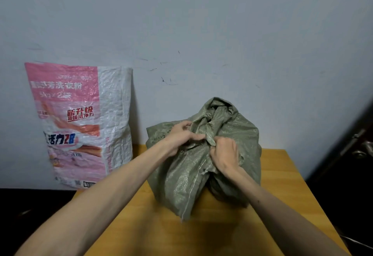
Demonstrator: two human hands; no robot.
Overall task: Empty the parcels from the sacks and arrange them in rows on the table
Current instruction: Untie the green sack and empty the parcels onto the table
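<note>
1. Opening step, I'd say: the green sack (pixel 181 185) stands on the table (pixel 161 233) toward its far edge, its top tied in a knot (pixel 212 122), and no parcels are out yet
2. My left hand (pixel 179 136) is curled on the cloth just left of the knot, fingers pinching a fold. My right hand (pixel 224 153) is closed round the twisted end on the knot's near side. Both grip the sack and nothing else
3. Next move, as I judge it, is to work that knot loose: one hand anchors the bundle, the other feeds the tail back through, then I spread the mouth wide. The woven cloth looks stiff and slick, so firm pinches rather than a yank, or the whole sack may slide on the wood
4. After that I tip it or reach in, and start the rows on the near part of the table
5. Count: two sacks, the green one on the table and a pink sack (pixel 80 124) leaning on the wall (pixel 201 23), off to the table's left and well apart from my hands. Two hands, one table. No parcels in view, and how many are inside I cannot tell
</note>
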